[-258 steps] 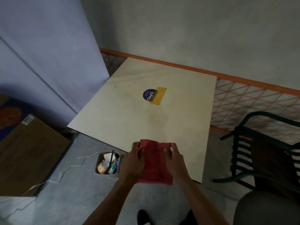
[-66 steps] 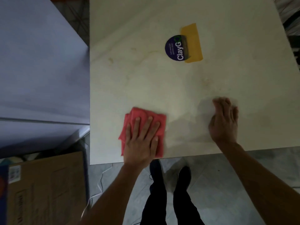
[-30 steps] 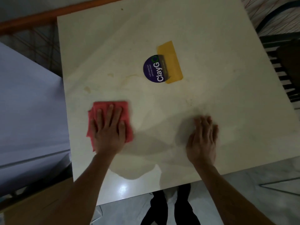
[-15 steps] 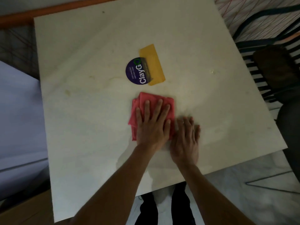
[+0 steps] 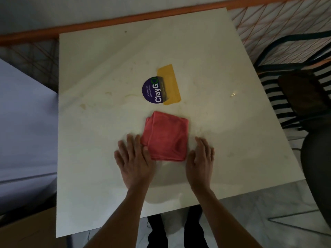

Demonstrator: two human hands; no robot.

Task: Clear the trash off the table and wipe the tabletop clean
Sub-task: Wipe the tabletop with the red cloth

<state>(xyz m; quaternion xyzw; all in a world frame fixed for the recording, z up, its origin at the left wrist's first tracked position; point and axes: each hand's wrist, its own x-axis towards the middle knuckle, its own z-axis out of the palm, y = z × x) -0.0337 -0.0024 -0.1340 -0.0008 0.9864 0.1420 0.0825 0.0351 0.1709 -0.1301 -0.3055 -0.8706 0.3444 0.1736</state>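
Observation:
A folded red cloth [image 5: 166, 136] lies flat on the cream tabletop [image 5: 223, 140], just below a round purple sticker [image 5: 152, 90] and a yellow tape patch [image 5: 169, 85]. My left hand [image 5: 134, 160] lies flat on the table at the cloth's left edge, fingers straight, fingertips touching that edge. My right hand [image 5: 200, 161] lies flat just right of the cloth's lower corner, fingers straight. Neither hand holds the cloth. Faint yellowish stains [image 5: 83, 105] mark the left part of the tabletop.
A dark slatted chair [image 5: 295, 97] stands close to the table's right edge. An orange rail [image 5: 107, 22] and netting run behind the table. A cardboard box [image 5: 26, 230] sits on the floor at lower left. My legs [image 5: 175, 228] stand at the near edge.
My left hand has slid off the top of the cloth to its left edge. The right hand has moved slightly apart to the cloth's right. The cloth now lies uncovered.

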